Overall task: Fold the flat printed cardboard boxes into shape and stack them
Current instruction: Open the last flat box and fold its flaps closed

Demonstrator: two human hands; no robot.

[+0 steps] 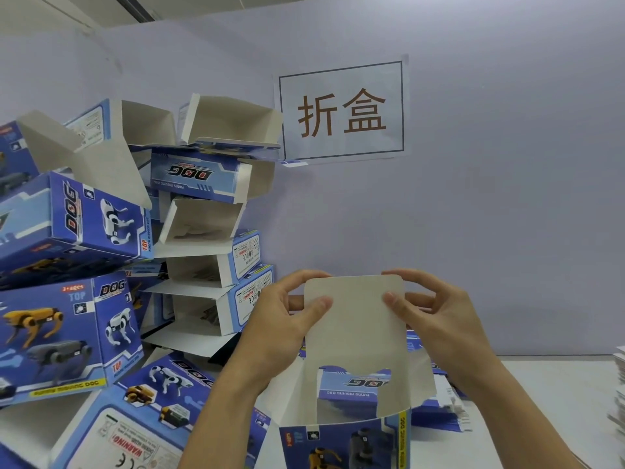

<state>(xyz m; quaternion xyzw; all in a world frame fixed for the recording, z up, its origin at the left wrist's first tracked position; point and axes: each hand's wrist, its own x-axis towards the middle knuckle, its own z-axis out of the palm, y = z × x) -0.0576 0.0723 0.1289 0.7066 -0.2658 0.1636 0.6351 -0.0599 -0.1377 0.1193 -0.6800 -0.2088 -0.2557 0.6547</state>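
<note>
Left hand [287, 319] pinches left edge of upright grey flap [355, 330], thumb in front, fingers behind. Right hand [436, 316] pinches right edge likewise. Flap rises from blue printed box [345, 441], held above white table [548, 401] at centre. Leaning pile of folded boxes [111, 252] crowds left. Flat stack [617, 394] at right edge. Bare wall and sign [341, 111] behind; table right of hands open.

Wall sign [341, 111]: "折盒"; folded boxes [84, 214]: "DOG", "TOP", "3+ ages", "WARNING!"
</note>
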